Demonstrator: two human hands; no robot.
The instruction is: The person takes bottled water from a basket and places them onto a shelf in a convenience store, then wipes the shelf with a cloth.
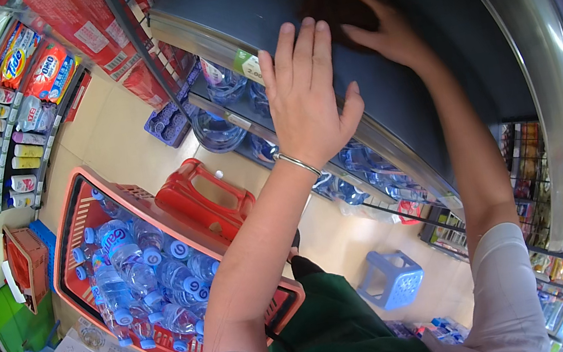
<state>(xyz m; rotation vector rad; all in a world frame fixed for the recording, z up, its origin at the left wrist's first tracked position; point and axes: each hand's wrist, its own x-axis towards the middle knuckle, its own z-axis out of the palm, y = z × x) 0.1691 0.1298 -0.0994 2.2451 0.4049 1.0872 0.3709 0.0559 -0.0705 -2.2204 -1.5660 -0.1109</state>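
My left hand (307,94), with a metal bangle on its wrist, lies flat over the front edge of a dark shelf board (233,12), beside a green and white price tag (246,65). Its fingers point away from me and it holds nothing. Deeper in over the same board, my right hand (385,29) has its thumb and forefinger spread around a dark reddish-brown patch (343,6). Whether that patch is a cloth or a shadow, I cannot tell. A red shopping basket (63,255) at the left is filled with clear water bottles (135,265) with blue caps.
Bottled water (368,162) stands on tiers below the board. A red plastic container with a handle (208,198) is next to the basket. On the floor are a blue stool (394,277) and a purple crate (169,127). Shelves of detergent packs (49,69) line the left; a curved cover (533,53) rises right.
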